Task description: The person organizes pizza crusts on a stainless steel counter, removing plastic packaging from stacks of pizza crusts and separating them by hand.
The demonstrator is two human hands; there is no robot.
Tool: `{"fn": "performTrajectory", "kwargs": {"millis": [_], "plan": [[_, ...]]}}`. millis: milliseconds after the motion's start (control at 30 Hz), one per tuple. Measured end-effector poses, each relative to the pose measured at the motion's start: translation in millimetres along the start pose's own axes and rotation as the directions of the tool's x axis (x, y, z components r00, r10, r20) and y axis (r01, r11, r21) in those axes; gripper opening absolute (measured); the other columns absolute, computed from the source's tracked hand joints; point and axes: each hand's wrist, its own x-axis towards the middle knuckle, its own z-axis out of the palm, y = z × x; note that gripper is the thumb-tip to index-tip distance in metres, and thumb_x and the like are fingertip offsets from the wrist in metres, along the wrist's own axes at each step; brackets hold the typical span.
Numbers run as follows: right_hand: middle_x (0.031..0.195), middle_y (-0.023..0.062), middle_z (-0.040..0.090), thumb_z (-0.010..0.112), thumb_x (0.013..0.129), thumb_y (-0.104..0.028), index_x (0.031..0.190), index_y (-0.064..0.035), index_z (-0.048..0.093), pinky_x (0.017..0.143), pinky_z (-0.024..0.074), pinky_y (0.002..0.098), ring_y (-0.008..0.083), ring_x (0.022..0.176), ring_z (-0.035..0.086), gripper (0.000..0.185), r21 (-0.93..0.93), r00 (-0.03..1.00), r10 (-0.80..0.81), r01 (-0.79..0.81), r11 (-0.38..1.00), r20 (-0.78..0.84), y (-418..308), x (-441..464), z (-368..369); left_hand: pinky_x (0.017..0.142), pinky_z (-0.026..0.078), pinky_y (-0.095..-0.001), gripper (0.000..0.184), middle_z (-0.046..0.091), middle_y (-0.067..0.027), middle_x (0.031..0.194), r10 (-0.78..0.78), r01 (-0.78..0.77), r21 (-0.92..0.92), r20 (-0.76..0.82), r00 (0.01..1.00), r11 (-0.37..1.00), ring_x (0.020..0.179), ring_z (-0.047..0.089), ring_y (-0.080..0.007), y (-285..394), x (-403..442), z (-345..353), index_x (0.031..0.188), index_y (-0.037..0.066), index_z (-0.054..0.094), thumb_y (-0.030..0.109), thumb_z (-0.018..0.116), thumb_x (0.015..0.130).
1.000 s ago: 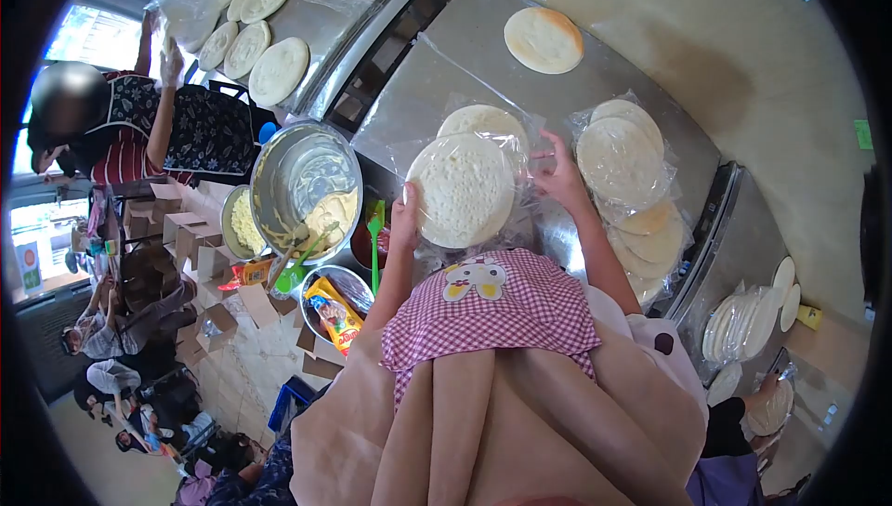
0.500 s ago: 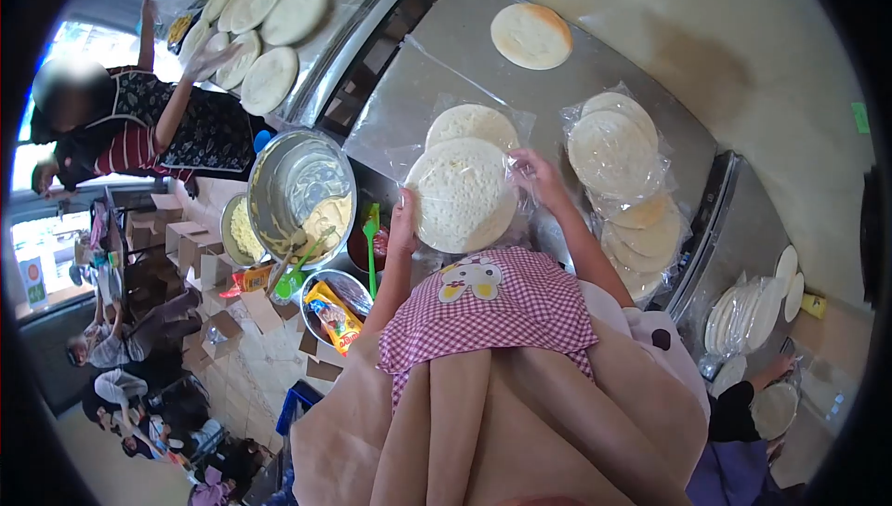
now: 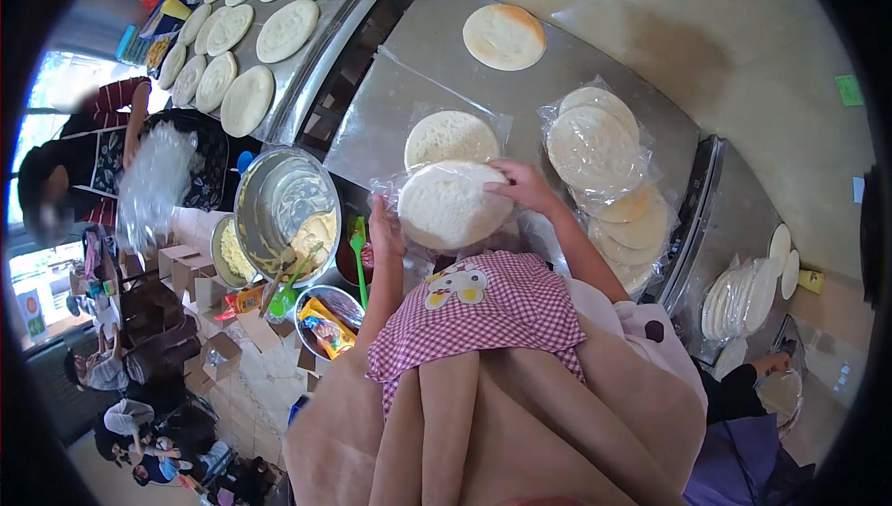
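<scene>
Currently, the front flatbread [image 3: 451, 213] is at 12 o'clock from my apron [image 3: 502, 302]. My right hand [image 3: 528, 187] pinches its 2 o'clock edge. My left hand [image 3: 386, 227] is positioned at its 9 o'clock edge; I cannot tell whether those fingers grip. Relative to this bread: rear flatbread [image 3: 451, 137], 12 o'clock, partly overlapped; wrapped flatbreads [image 3: 595, 148], 2 o'clock; mixing bowl [image 3: 269, 181], 9 o'clock.

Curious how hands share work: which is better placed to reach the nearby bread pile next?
Probably the right hand: it's nearer the bread pile; the left hand is across the held bread.
</scene>
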Motion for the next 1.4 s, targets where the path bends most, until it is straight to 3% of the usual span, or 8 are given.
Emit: {"fn": "performTrajectory", "kwargs": {"millis": [233,433,667,800,967,1100,1267,1400], "plan": [[0.104,0.0037,0.059,0.067,0.079,-0.017,0.119,-0.0021,0.05,0.087,0.0412,0.0254,0.0118,0.097,0.053,0.046,0.132,0.988,0.033,-0.012,0.991,-0.154,-15,2,-13,0.085,0.044,-0.0359,0.047,0.056,-0.0126,0.116,-0.054,0.081,-0.197,0.141,0.989,0.977,0.1,0.057,-0.0283,19,-7,-8,0.122,0.005,0.048,0.04,0.035,0.095],[0.114,0.0074,0.057,0.066,0.08,-0.017,0.125,-0.0034,0.047,0.087,0.0424,0.0268,0.0122,0.101,0.052,0.051,0.202,0.986,0.041,-0.007,0.979,-0.162,-54,56,-42,0.086,0.046,-0.0429,0.047,0.057,-0.0131,0.113,-0.102,0.051,-0.292,-0.165,0.981,0.955,0.099,0.057,-0.0293,4,17,-58,0.122,0.007,0.047,0.042,0.034,0.095],[0.118,0.0087,0.056,0.067,0.077,-0.02,0.127,-0.0058,0.045,0.091,0.041,0.0287,0.0139,0.106,0.053,0.056,-0.33,0.896,-0.427,0.369,0.869,-0.123,-82,161,-53,0.08,0.049,-0.0387,0.05,0.058,-0.0125,0.11,0.064,-0.083,-0.266,-0.079,0.995,0.96,0.094,0.058,-0.027,29,-4,-75,0.124,0.007,0.046,0.046,0.034,0.094],[0.118,0.0108,0.055,0.072,0.07,-0.028,0.136,-0.0119,0.032,0.092,0.041,0.0399,0.0292,0.111,0.05,0.078,-0.846,0.919,-0.334,0.0,0.533,-0.21,-16,160,-19,0.083,0.046,-0.0364,0.054,0.051,-0.0128,0.119,0.12,-0.119,-0.124,0.001,0.993,0.985,0.102,0.054,-0.0253,57,-20,-59,0.129,0.006,0.042,0.047,0.034,0.094],[0.116,0.0127,0.055,0.075,0.065,-0.027,0.132,-0.0105,0.034,0.088,0.0431,0.0419,0.0334,0.109,0.05,0.08,-0.539,0.745,0.053,-0.527,0.657,-0.664,45,104,29,0.09,0.043,-0.0369,0.054,0.047,-0.0144,0.123,0.196,-0.209,-0.115,-0.113,0.974,0.971,0.108,0.051,-0.0264,66,-10,-75,0.127,0.003,0.044,0.045,0.036,0.094],[0.108,0.0124,0.06,0.077,0.062,-0.023,0.119,-0.0051,0.049,0.085,0.0445,0.0365,0.0252,0.1,0.057,0.066,-0.15,0.874,0.332,-0.403,0.903,-0.355,60,106,-4,0.087,0.047,-0.0391,0.051,0.046,-0.0185,0.123,0.214,-0.268,-0.118,-0.345,0.914,0.956,0.104,0.053,-0.0299,80,0,-79,0.125,0.002,0.045,0.041,0.035,0.095],[0.097,0.0059,0.061,0.075,0.063,-0.01,0.108,-0.0038,0.054,0.082,0.0442,0.0291,0.0146,0.091,0.056,0.05,-0.113,0.904,-0.14,0.103,0.988,-0.404,2,72,-46,0.078,0.05,-0.0332,0.05,0.053,-0.0182,0.115,0.372,-0.367,0.087,-0.372,0.85,0.926,0.097,0.058,-0.0273,99,17,-70,0.122,0.008,0.053,0.042,0.026,0.097],[0.106,0.0042,0.055,0.074,0.065,-0.006,0.112,-0.0036,0.051,0.091,0.0381,0.0263,0.0137,0.101,0.051,0.053,-0.131,0.982,-0.092,0.071,0.989,-0.167,-104,-1,-82,0.062,0.048,-0.0269,0.05,0.063,-0.0156,0.092,0.433,-0.392,0.182,-0.382,0.817,0.901,0.074,0.063,-0.0225,112,24,-29,0.119,0.007,0.054,0.042,0.027,0.096]]}}
